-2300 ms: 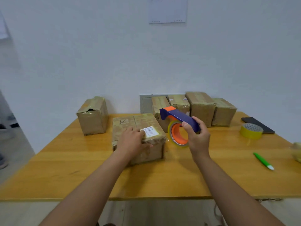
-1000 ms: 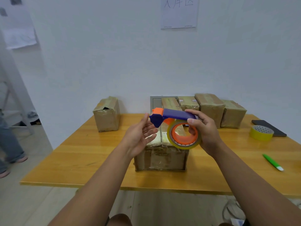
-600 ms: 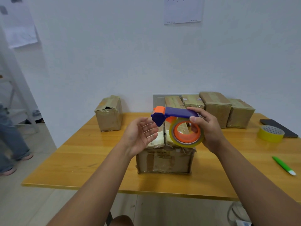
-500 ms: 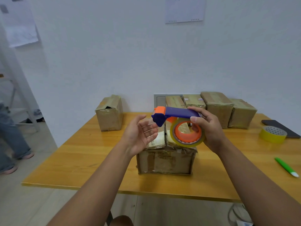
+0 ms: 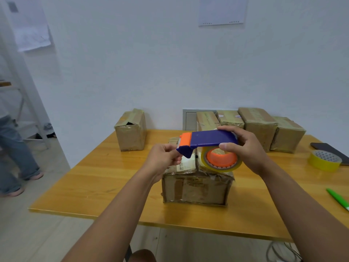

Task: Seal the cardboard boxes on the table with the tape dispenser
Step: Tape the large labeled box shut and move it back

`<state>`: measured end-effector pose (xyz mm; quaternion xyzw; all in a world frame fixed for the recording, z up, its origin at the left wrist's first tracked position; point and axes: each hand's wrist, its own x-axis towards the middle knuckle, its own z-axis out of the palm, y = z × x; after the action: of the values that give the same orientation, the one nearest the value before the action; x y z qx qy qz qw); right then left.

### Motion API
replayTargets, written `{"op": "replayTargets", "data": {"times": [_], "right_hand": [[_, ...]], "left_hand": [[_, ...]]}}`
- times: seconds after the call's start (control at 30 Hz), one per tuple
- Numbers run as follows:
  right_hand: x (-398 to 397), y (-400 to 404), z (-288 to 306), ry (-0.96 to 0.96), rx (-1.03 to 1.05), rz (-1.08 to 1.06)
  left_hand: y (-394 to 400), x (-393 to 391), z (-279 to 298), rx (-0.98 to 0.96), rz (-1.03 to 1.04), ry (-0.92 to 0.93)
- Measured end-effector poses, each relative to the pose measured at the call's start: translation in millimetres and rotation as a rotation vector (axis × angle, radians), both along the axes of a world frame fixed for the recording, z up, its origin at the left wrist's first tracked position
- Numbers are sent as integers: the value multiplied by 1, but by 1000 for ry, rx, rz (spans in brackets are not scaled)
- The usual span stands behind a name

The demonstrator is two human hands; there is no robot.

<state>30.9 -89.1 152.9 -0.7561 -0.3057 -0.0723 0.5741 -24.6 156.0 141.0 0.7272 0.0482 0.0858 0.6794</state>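
Blue-and-orange tape dispenser (image 5: 209, 144) held mid-frame above a worn cardboard box (image 5: 196, 186), lone box (image 5: 131, 130) upper left, four boxes (image 5: 256, 123) upper right

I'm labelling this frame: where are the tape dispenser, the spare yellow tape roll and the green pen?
tape dispenser (image 5: 209, 138), head view, on its blue handle.
yellow tape roll (image 5: 321, 163), head view, on its outer side wall.
green pen (image 5: 338, 199), head view, on its barrel.

One head-worn camera looks forward and down from close above the hands (image 5: 204, 154), across the counter (image 5: 105, 178) to the wall (image 5: 151, 63) behind.
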Motion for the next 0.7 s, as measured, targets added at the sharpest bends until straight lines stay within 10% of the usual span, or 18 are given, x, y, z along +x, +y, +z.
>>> {"op": "replayTargets", "data": {"times": [0.7], "right_hand": [[0,-8,30,-10,-128,18]], "left_hand": [[25,-4,-10,45,83,-8]]}}
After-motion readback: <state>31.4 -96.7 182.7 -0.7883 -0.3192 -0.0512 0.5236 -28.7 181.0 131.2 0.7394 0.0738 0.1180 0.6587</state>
